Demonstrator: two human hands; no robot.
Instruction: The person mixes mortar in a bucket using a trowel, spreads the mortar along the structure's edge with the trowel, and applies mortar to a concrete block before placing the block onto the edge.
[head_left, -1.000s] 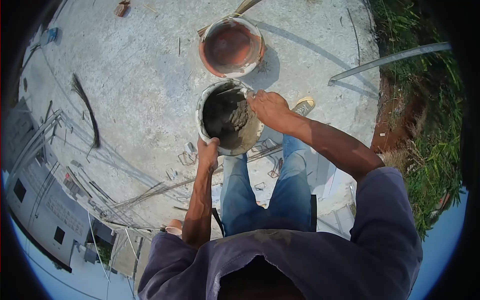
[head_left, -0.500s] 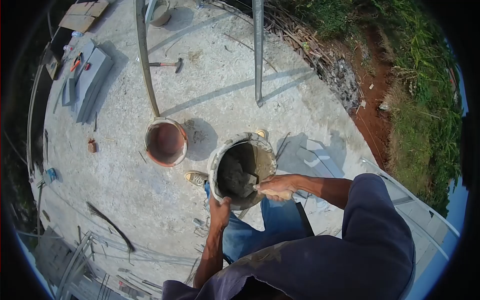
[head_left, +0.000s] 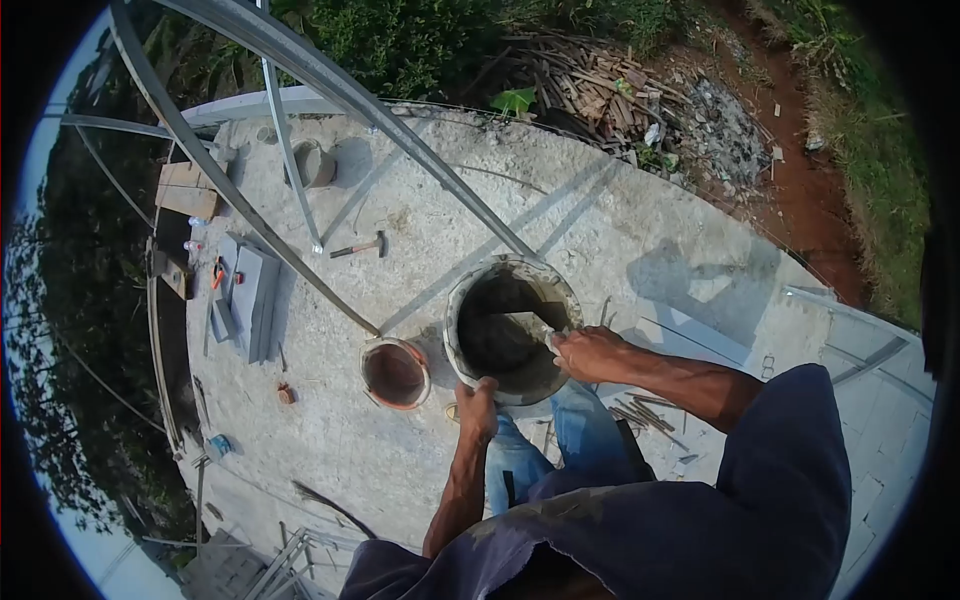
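A large bucket with a mortar-crusted rim is in front of my legs, with dark grey wet mortar inside. My left hand is closed on the near-left part of its rim. In my right hand, at the bucket's right side, is a trowel; its flat blade lies over the mortar and its handle is mostly covered by my fingers. Just left of the large bucket stands a smaller reddish bucket. Whether the large bucket rests on the floor is hidden.
Metal posts slant down to the concrete floor. A hammer lies beyond the buckets, with grey blocks at the left. Another bucket stands farther back. Scrap wood is piled past the slab edge.
The view has shifted toward the far side of the slab. My hands and the large bucket are now closer to the reddish bucket. The trowel blade shows more clearly above the mortar.
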